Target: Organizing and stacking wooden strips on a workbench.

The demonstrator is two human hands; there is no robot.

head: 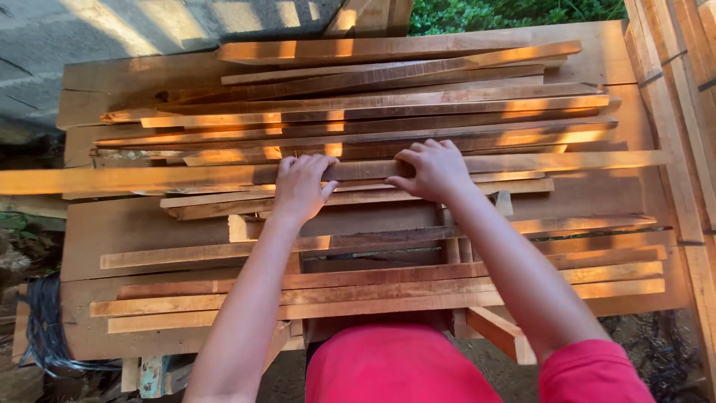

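Note:
A long thin wooden slat (149, 177) lies across the middle of a pile of reddish-brown slats (358, 112). My left hand (300, 186) is closed over it near its middle. Just to the right, my right hand (431, 172) grips the same slat, fingers curled over its far edge. Both arms reach forward from my red shirt (403, 369) at the bottom of the view. More slats (373, 291) lie stacked nearer to me, under my forearms.
The slats rest on wide wooden boards (127, 239). Upright planks (686, 134) stand along the right side. A grey concrete wall (67, 30) is at the top left, green plants (514, 11) at the top. Dark coiled wire (45, 328) lies at the lower left.

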